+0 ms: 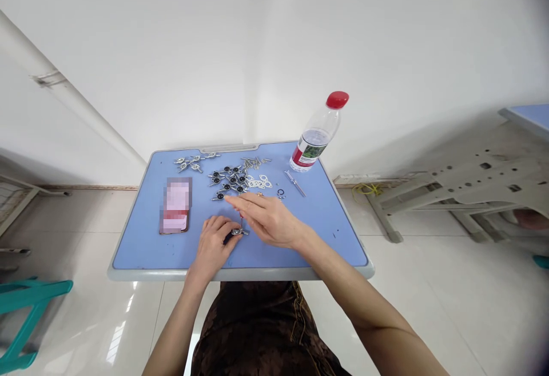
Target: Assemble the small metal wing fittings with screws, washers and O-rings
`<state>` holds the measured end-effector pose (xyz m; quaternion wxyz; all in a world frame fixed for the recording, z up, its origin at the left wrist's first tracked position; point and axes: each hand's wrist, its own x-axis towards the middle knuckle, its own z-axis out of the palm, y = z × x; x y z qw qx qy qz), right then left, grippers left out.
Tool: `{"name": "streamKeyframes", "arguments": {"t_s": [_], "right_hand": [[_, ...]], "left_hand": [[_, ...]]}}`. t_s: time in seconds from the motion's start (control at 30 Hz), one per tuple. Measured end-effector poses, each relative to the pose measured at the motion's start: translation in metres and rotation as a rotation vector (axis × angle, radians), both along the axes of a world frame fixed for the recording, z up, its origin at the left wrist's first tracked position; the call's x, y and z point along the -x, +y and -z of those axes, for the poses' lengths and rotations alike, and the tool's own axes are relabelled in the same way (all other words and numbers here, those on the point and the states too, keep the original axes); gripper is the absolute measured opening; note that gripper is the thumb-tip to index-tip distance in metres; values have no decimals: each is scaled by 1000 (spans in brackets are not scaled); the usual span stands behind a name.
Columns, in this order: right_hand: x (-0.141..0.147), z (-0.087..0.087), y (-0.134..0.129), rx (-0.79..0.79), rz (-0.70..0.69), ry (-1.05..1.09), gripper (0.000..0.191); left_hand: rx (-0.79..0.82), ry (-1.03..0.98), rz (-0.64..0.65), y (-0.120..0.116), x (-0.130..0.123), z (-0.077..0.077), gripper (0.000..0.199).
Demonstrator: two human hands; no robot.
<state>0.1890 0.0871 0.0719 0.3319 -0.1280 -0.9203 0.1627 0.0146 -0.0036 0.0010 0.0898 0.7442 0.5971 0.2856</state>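
Observation:
My left hand (218, 238) rests on the blue desktop, its thumb and fingers closed on a small metal fitting (237, 232) held flat against the surface. Above that fitting is my right hand (268, 216), fingers stretched together around a small screwdriver. Only a bit of the screwdriver's red handle (241, 214) and its thin shaft show; the shaft stands upright on the fitting. Just beyond my hands lie several similar metal fittings with black round centres (227, 186). White flat gaskets (259, 182) and a pile of screws (254, 163) are to their right.
A phone (176, 204) lies at the left, with several silver fittings (195, 158) behind it. On the right stand a red-capped bottle (315, 135), a syringe (295, 183) and a small dark ring (281, 192). A wall borders the desk (240, 274) at the back.

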Motion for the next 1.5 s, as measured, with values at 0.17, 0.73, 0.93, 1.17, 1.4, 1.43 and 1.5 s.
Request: {"name": "streamKeyframes", "arguments": {"t_s": [0.17,0.73,0.93,1.17,1.4,1.43,1.5], "right_hand": [[3,-1,2,128,-49,128,31],[9,4,-2,-31,130,215,10],[6,4,0,-9,104,212,22],[12,6,-4,-89,274,153,19],[11,3,-5,-128,274,109,21],[10,2,-5,-117,239,97,21],[7,0,-4,-69,134,97,24]], "left_hand": [[6,6,3,0,0,0,17],[1,18,-4,0,0,1,16],[0,10,-4,0,0,1,17],[-2,20,2,0,0,1,16],[-13,36,13,-1,0,1,16],[-9,41,13,-1,0,0,16],[-1,44,12,-1,0,0,15]]}}
